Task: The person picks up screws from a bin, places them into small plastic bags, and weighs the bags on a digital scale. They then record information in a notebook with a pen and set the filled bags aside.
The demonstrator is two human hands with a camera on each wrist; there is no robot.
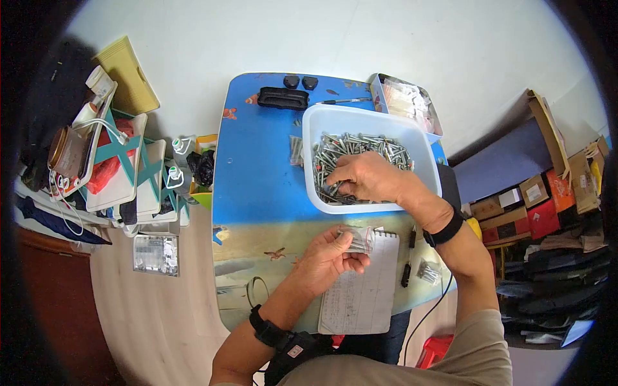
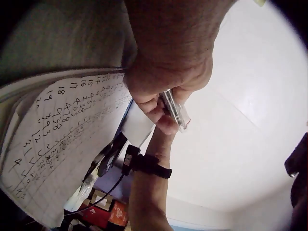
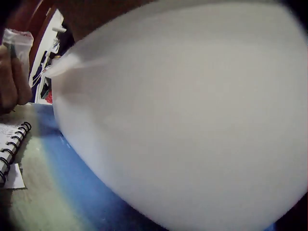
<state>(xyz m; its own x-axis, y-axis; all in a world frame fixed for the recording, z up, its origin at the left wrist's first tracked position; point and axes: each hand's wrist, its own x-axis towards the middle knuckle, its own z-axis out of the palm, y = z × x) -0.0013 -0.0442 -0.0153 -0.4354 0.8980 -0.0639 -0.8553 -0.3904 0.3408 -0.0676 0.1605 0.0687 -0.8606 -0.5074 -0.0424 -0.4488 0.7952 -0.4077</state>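
A small clear bag of screws [image 1: 358, 240] is pinched between the thumb and fingers of my left hand [image 1: 325, 260], above a spiral notepad [image 1: 360, 296]. In the left wrist view the bag [image 2: 177, 113] sticks out of that hand [image 2: 168, 72]. My right hand [image 1: 370, 177] reaches into a white plastic tub [image 1: 434, 174] of loose screws [image 1: 386, 148], its fingers bent down at the screws; whether they hold any is hidden. The tub's wall [image 3: 183, 115] fills most of the right wrist view, with the bag [image 3: 20, 43] and left fingers [image 3: 14, 84] at its left edge.
Another bag of screws [image 1: 296, 150] lies left of the tub, and one more [image 1: 429, 271] right of the notepad near a black pen [image 1: 406, 275]. Behind are a black case [image 1: 283, 98], a pen [image 1: 344, 101] and a box of plastic bags [image 1: 412, 103]. A cable [image 1: 430, 312] hangs at the right.
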